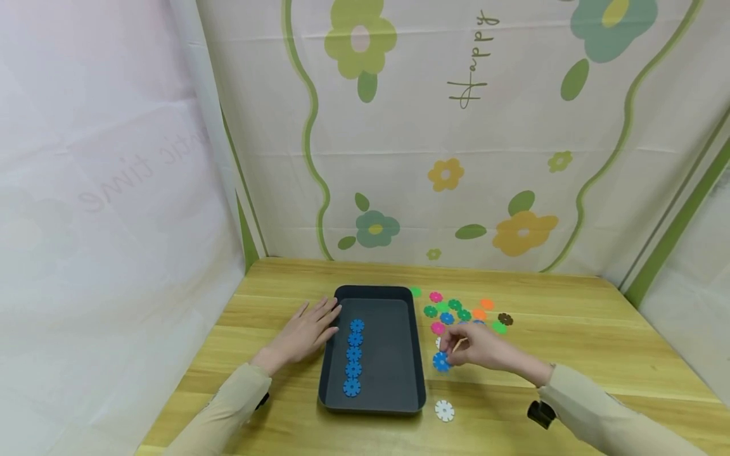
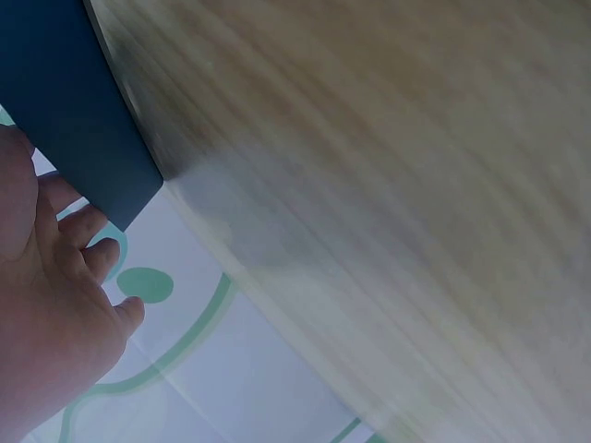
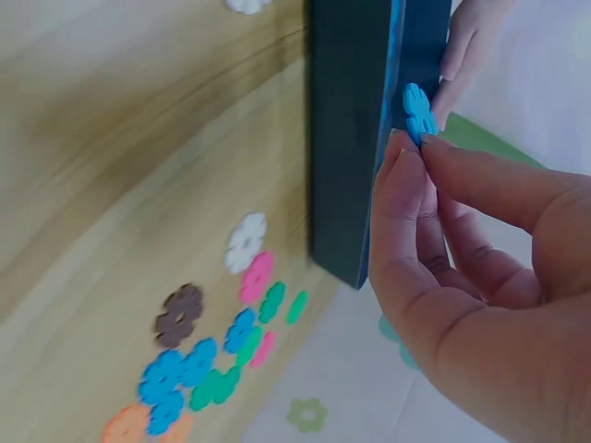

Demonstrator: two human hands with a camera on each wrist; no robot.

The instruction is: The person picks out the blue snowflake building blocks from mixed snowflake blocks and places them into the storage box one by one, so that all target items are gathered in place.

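The table presents a light wood-grain top. A dark rectangular tray rests flat on it, long sides running near to far. To the tray's right lies a loose group of notched discs: pink discs, green discs, orange discs, blue discs, a brown disc and a white disc. Another white disc lies apart, near the tray's near right corner. Group partly obscured in head view; some blue discs appear to overlap.

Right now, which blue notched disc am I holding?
The blue notched disc pinched in your right hand. Five blue discs lie lined up in the dark gray tray; other blue ones lie on the wooden table.
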